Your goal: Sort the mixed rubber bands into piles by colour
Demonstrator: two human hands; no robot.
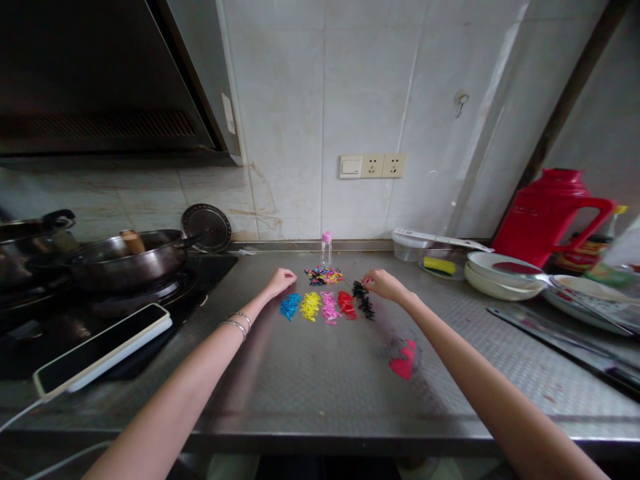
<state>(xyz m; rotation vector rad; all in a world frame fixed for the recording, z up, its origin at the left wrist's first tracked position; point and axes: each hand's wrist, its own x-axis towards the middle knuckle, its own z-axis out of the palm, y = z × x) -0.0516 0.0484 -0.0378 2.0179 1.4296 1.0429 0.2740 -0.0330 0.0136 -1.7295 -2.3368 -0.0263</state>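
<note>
Five small piles of thin, short pieces lie in a row on the metal counter: a blue pile (290,306), a yellow pile (311,306), a pink pile (329,308), a red pile (347,305) and a black pile (363,300). Behind them is a mixed-colour pile (323,275). My left hand (281,282) is closed, fingertips together, left of the mixed pile and above the blue one. My right hand (383,283) is closed too, its fingertips at the upper edge of the black pile. What either hand holds, if anything, is too small to make out.
A clear bottle with a pink cap (327,248) stands behind the piles. On the left are a phone (103,350) and a pan (127,267) on the stove. Bowls (500,283), a red thermos (545,217), a yellow sponge (439,267) and a knife (565,340) are on the right.
</note>
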